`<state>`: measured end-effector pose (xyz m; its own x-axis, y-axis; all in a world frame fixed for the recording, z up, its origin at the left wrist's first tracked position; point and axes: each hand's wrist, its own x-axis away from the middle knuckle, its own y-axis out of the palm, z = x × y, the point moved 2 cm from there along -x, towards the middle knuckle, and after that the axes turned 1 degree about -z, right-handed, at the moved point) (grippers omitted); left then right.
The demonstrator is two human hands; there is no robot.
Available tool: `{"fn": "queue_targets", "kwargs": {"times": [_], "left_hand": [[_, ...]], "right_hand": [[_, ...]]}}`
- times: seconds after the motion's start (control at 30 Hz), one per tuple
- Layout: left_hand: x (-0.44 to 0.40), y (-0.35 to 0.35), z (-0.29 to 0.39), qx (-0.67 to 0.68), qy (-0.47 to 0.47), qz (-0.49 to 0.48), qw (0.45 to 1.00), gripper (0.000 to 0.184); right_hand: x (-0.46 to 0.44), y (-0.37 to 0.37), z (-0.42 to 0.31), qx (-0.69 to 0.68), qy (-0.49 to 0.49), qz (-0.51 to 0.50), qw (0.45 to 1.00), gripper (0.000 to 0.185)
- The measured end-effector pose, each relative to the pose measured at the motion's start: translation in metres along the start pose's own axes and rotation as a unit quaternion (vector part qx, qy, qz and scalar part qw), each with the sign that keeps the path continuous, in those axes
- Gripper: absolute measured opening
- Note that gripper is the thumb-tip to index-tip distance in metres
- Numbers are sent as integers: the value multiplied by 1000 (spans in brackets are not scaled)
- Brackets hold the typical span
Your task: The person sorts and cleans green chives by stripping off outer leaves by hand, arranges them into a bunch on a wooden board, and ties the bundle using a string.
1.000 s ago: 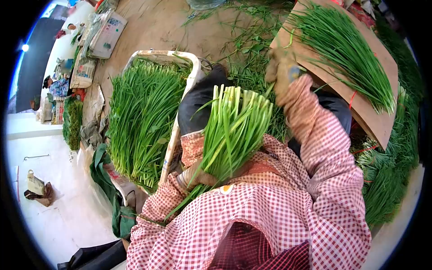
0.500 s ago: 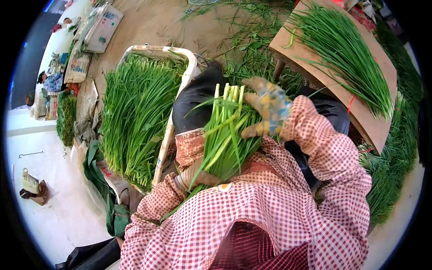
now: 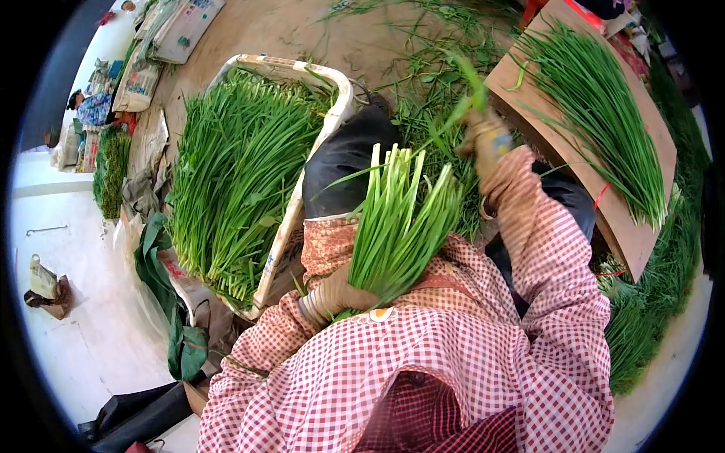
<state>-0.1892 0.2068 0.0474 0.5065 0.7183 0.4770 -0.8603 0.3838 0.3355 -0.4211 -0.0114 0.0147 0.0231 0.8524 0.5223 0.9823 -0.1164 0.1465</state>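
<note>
Head view: left hand [image 3: 337, 294] grips green stalks [image 3: 402, 226], right hand [image 3: 485, 141] nearby

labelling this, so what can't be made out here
All in the head view:
Right hand: blurred, so whether it grips the green leaf is unclear.
Left hand: most fingers hidden by the chive bunch.
Distant person: hands too small.
Far white crate: cut off by top edge.

Hard to make out blurred right hand [image 3: 487, 141] and leaves [image 3: 476, 87]; impossible to see fingertips of left hand [image 3: 336, 293] behind bunch [image 3: 400, 226].
</note>
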Motion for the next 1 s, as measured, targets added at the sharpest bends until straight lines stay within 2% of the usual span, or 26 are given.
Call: {"fn": "queue_targets", "kwargs": {"times": [0.03,0.07,0.1,0.13,0.2,0.23,0.27,0.3,0.37,0.4,0.43,0.47,0.5,0.57,0.6,0.63,0.7,0.73,0.77,0.8,0.83,0.87,0.9,0.93,0.97,1.0], "left_hand": [[-2,1,3,2,2,1,1000,55],[-6,3,10,-95,4,-5,995,54],[-9,6,15,-192,6,-12,981,53],[-11,9,16,-189,9,-13,982,53],[-17,12,21,-270,40,5,962,51],[-18,13,19,-269,44,3,962,51],[-17,13,16,-224,41,7,974,52],[-16,14,13,-178,37,12,983,53],[-14,15,14,-213,42,22,976,52],[-14,15,12,-229,24,36,972,51],[-13,15,10,-246,6,49,968,49],[-16,14,11,-288,16,16,957,51],[-16,13,9,-285,15,17,958,51],[-17,12,4,-331,36,6,943,51],[-16,12,3,-328,36,7,944,51],[-15,13,4,-300,45,21,953,49],[-15,13,10,-272,53,36,960,47],[-15,14,16,-247,22,39,968,58],[-14,14,18,-222,-9,42,974,70],[-12,12,11,-220,-10,44,974,70],[-10,8,-2,-157,-22,55,986,75],[-9,5,-9,-94,-33,67,993,81],[-10,6,-7,-91,-31,69,993,81],[-10,8,-3,-57,-42,76,995,83],[-10,11,-3,-21,-54,81,995,85],[-11,7,-14,6,-48,71,996,90]], "right_hand": [[-7,-14,-10,19,-17,22,999,32],[-7,-25,-17,46,-59,-1,997,38],[-5,-31,-23,86,-116,-47,988,43],[3,-27,-24,139,-176,-114,968,48],[24,-7,-19,259,-258,-238,900,60],[47,8,-29,274,-136,-281,910,73],[55,18,-33,426,-130,-262,856,78],[61,27,-41,461,-142,-286,828,79],[48,33,-21,505,-248,-281,777,86],[41,33,-15,504,-247,-281,779,86],[37,35,-13,488,-240,-322,775,82],[35,37,-10,472,-234,-362,769,79],[34,37,-9,473,-232,-364,768,79],[34,38,-10,464,-214,-375,774,60],[39,40,-9,490,-230,-358,761,40],[38,41,-7,491,-228,-360,759,40],[29,42,2,565,-228,-317,727,27],[21,54,0,364,96,-267,887,17],[17,63,-4,93,324,-28,941,8],[-17,55,11,78,291,-23,953,9],[-53,39,24,63,255,-19,965,10],[-47,24,3,291,-9,-53,955,14],[-33,18,-20,484,-273,-82,827,19],[-37,14,-24,433,-247,-153,853,30],[-24,21,-36,436,-246,-155,852,30],[-5,29,-44,469,-217,-281,809,37]]}}
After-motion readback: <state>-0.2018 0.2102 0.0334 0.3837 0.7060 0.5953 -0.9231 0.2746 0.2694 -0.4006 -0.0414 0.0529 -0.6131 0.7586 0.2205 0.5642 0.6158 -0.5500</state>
